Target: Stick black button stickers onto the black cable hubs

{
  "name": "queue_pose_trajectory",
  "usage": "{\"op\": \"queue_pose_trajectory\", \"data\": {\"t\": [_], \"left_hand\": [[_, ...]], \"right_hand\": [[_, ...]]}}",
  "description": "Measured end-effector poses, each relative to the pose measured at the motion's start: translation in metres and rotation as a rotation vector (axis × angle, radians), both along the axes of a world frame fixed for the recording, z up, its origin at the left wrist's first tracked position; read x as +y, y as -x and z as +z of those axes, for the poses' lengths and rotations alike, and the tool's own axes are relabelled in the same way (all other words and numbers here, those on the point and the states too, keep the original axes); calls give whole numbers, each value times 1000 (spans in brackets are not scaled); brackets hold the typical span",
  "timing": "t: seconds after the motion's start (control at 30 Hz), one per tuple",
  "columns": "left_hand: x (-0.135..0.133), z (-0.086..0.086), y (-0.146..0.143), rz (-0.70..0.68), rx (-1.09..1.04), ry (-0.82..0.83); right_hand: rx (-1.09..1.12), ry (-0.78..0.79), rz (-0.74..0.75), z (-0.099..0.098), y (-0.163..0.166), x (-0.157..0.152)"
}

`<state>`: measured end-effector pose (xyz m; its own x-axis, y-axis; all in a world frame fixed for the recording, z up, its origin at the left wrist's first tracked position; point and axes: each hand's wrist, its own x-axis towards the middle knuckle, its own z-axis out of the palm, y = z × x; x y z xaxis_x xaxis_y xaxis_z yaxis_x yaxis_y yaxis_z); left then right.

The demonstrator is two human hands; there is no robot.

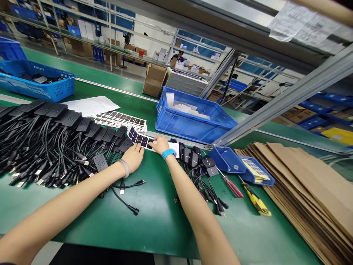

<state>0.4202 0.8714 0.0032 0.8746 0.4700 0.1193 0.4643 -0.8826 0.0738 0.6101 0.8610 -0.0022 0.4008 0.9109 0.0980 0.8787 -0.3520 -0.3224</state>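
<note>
A rectangular blue plastic crate (190, 127) stands on a green tabletop (154, 228). Left of the crate is a light-blue perforated plastic basket (59, 91); behind the crate, an open brown cardboard box (152, 84); nearer and rightward, a red-handled tool (234, 187) and stacked flat brown cardboard (309, 184).

Beyond a smooth green counter (162, 228) and, at right, a slanting silver metal post (286, 98), a white wall (158, 24), black pedestal fan (127, 38) and grey floor (134, 72) show left of upper centre.

Nothing is legible: print on the overhead paper (289, 22) and marks on the label strip (139, 139) blur.
</note>
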Motion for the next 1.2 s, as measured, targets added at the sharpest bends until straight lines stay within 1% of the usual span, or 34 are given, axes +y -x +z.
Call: {"op": "queue_pose_trajectory", "data": {"t": [0.1, 0.2, 0.3, 0.37, 0.43, 0.53, 0.6, 0.67, 0.7, 0.73, 0.77, 0.8, 0.83, 0.87, 0.9, 0.97, 1.0, 1.03, 1.07, 1.13, 1.2], "left_hand": [[-1, -1, 0, 3, -10, -6], [-1, -4, 0, 2, -24, 1], [0, -7, -4, 6, -31, 17], [0, -4, -5, 11, -29, 32], [-2, 4, -2, 16, -28, 46], [-8, 28, 18, 53, -57, 51], [-15, 46, 42, 123, -94, 40], [-22, 60, 68, 228, -106, 27], [-25, 66, 80, 360, -78, 28], [-28, 69, 90, 483, -4, 49], [-30, 71, 99, 574, 77, 73], [-32, 72, 105, 633, 146, 86], [-33, 72, 109, 650, 190, 83], [-34, 72, 111, 639, 195, 62], [-35, 71, 111, 613, 159, 34], [-34, 68, 108, 555, 0, 18], [-32, 66, 105, 520, -99, 59], [-31, 64, 101, 473, -198, 137], [-30, 62, 96, 416, -289, 252], [-30, 56, 84, 306, -436, 574], [-34, 48, 72, 254, -555, 984]], "right_hand": [[24, -56, 13, -5, -4, 2], [35, -151, 32, -7, -6, -2], [39, -268, 61, -3, -7, -10], [45, -355, 62, 4, -8, -20], [52, -443, 34, 15, -8, -32], [190, -668, -39, 37, -1, -55], [354, -833, -44, 49, 9, -72], [478, -939, -14, 57, 23, -89], [512, -963, 1, 59, 30, -96], [531, -976, 14, 60, 36, -102], [535, -978, 28, 62, 42, -107], [527, -971, 46, 63, 48, -111], [513, -960, 69, 64, 52, -114], [497, -950, 96, 65, 56, -117], [485, -946, 125, 67, 60, -119], [494, -951, 186, 72, 66, -122], [522, -956, 213, 74, 68, -123], [563, -957, 232, 75, 70, -124], [615, -949, 238, 75, 72, -125], [731, -909, 217, 72, 73, -125], [842, -859, 183, 68, 72, -125]]}}
